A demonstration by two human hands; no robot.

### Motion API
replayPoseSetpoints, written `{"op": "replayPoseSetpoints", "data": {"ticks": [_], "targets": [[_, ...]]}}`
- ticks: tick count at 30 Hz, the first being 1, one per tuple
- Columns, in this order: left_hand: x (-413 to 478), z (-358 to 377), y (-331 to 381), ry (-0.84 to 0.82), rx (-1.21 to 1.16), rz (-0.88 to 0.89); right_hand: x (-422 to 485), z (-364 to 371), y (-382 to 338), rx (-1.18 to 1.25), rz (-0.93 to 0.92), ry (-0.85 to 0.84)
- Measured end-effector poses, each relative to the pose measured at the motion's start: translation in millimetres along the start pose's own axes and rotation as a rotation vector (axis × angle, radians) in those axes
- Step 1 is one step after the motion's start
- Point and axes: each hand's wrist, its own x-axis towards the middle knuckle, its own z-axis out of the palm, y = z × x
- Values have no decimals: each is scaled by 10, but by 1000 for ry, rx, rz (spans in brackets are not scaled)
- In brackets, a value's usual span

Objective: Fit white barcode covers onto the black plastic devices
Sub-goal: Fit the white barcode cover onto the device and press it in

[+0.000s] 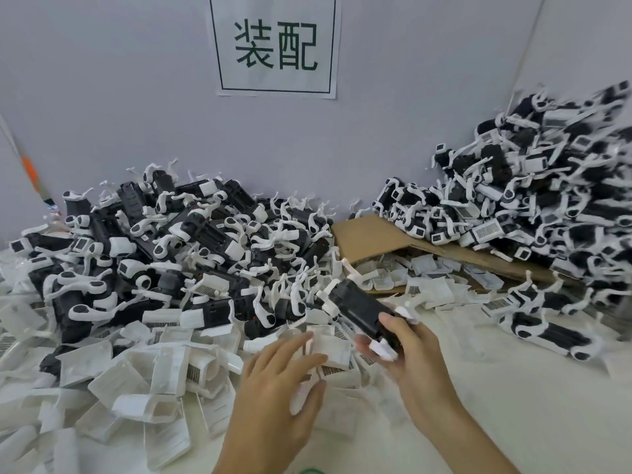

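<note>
Right hand [410, 343] wrapped round a black device [366, 311], lifted and angled leftward, ready for capping I'd say | left hand [284, 381] fingers spread flat onto a white cover [330, 350] in the loose heap, no grip yet

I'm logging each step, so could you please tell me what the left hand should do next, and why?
Probably close the left hand on the cover it touches and bring it to the device. The right hand already grips that device, while the left, fingers spread, only rests on the cover and has not picked it up yet.
</note>
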Motion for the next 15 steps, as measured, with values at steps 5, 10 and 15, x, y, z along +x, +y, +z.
{"op": "replayPoseSetpoints", "data": {"ticks": [5,10,15], "targets": [[-18,48,-84,-190,168,-131,-424,-301,-94,193,262,23],[17,72,-58,-136,220,-75,-700,-526,-117,333,439,86],[58,120,-60,-37,94,-19,-388,-428,-754,492,105,143]]}}
